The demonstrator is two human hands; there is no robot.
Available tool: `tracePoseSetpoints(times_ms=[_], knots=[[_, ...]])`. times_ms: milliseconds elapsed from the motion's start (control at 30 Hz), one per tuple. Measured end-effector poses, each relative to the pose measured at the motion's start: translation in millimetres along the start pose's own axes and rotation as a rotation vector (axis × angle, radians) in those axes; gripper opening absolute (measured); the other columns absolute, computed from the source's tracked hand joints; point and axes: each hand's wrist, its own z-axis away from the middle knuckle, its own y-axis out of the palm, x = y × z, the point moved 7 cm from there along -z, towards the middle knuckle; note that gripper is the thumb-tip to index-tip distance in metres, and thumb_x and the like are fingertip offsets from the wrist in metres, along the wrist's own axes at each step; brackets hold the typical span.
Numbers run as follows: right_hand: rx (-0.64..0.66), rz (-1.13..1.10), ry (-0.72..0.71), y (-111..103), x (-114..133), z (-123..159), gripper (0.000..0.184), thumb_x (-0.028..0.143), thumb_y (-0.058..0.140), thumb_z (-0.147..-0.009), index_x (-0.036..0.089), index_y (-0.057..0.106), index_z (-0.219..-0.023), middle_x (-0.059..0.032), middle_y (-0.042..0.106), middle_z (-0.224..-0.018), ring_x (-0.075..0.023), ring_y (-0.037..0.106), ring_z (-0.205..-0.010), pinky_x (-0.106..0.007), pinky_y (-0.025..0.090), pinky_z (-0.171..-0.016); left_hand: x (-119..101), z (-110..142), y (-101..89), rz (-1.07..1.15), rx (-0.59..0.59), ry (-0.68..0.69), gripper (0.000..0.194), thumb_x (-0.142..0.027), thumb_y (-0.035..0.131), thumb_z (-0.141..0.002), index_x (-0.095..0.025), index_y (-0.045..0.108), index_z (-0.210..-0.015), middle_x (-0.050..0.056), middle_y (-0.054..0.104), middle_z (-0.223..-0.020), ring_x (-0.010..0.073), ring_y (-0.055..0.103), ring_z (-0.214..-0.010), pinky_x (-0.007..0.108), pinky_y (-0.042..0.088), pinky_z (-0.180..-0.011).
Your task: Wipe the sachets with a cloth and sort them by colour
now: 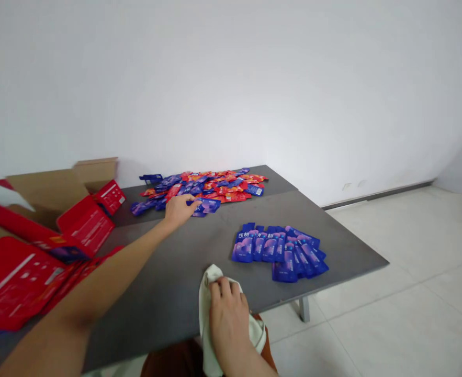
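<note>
My left hand (179,211) reaches out to the near edge of the pile and pinches a blue sachet (210,204) between thumb and fingers. Beneath that sachet, another blue one partly shows. At the table's front edge, my right hand (227,314) rests on a pale cloth (206,296) with its fingers bent over the fabric. Several blue sachets (278,248) overlap in a spread-out group to the right of the cloth. Behind my left hand lies a heap of mixed red and blue sachets (223,183).
Open red boxes (13,280) crowd the left side, with an open brown cardboard carton (48,191) behind them. The dark grey table (183,251) stands against a white wall (231,84). Pale floor tiles (403,235) lie beyond its right edge.
</note>
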Motion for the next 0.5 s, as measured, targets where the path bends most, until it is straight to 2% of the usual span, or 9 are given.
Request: tracePoseSetpoints(times_ms=[67,133,233,300,367,433,500], knots=[[-0.034,0.021,0.002,-2,1,2,0.03,0.009,0.048,-0.085,0.024,0.056,-0.11,-0.0081,0.058,-0.108,-0.0242,0.052,-0.094,-0.038,0.046,-0.074,5,25,-29.2,0.105,0.031,0.016,0.044,-0.055,0.052,-0.079,-0.018,0.071,-0.095,0.005,0.071,-0.089,0.0225,0.063,-0.085,0.029,0.045,-0.078],[-0.061,0.023,-0.002,-3,2,5,0.029,0.009,0.047,-0.086,0.023,0.056,-0.109,-0.0083,0.057,-0.107,-0.0241,0.051,-0.095,-0.037,0.044,-0.076,8,45,-54.9,0.195,0.084,0.069,0.045,-0.055,0.055,-0.077,-0.018,0.07,-0.097,0.005,0.071,-0.093,0.0217,0.063,-0.088,0.029,0.045,-0.082],[-0.078,0.01,-0.017,-6,2,9,0.029,0.011,0.046,-0.086,0.024,0.055,-0.111,-0.008,0.055,-0.109,-0.0246,0.049,-0.099,-0.038,0.042,-0.08,10,66,-76.6,0.275,0.281,0.149,0.049,-0.052,0.061,-0.072,-0.019,0.066,-0.108,0.004,0.067,-0.11,0.0224,0.059,-0.102,0.03,0.043,-0.091],[-0.077,-0.007,-0.024,-7,1,11,0.03,0.011,0.046,-0.085,0.024,0.055,-0.111,-0.0079,0.055,-0.11,-0.0245,0.048,-0.101,-0.037,0.041,-0.081,15,80,-76.6,0.284,0.477,0.167,0.055,-0.05,0.066,-0.066,-0.022,0.064,-0.113,0.003,0.064,-0.117,0.0226,0.057,-0.108,0.029,0.041,-0.094],[-0.073,-0.062,-0.033,-9,0,12,0.032,0.01,0.046,-0.083,0.024,0.055,-0.111,-0.0073,0.055,-0.11,-0.0234,0.049,-0.101,-0.034,0.041,-0.081,20,96,-69.0,0.266,0.637,0.186,0.054,-0.046,0.071,-0.062,-0.025,0.065,-0.111,0.001,0.064,-0.117,0.0212,0.057,-0.109,0.027,0.04,-0.095],[-0.072,-0.177,-0.059,-13,1,12,0.035,0.009,0.046,-0.081,0.025,0.056,-0.111,-0.0057,0.055,-0.111,-0.0207,0.05,-0.101,-0.03,0.041,-0.083,25,113,-56.8,0.232,0.717,0.213,0.048,-0.041,0.072,-0.061,-0.027,0.067,-0.107,-0.001,0.065,-0.114,0.0193,0.058,-0.106,0.024,0.04,-0.094],[-0.075,-0.313,-0.129,-18,8,12,0.039,0.007,0.045,-0.08,0.025,0.054,-0.114,-0.0042,0.054,-0.114,-0.0176,0.051,-0.103,-0.027,0.041,-0.087,31,129,-43.1,0.177,0.72,0.223,0.045,-0.036,0.071,-0.064,-0.027,0.066,-0.108,0.001,0.066,-0.112,0.0195,0.058,-0.106,0.025,0.04,-0.094]])
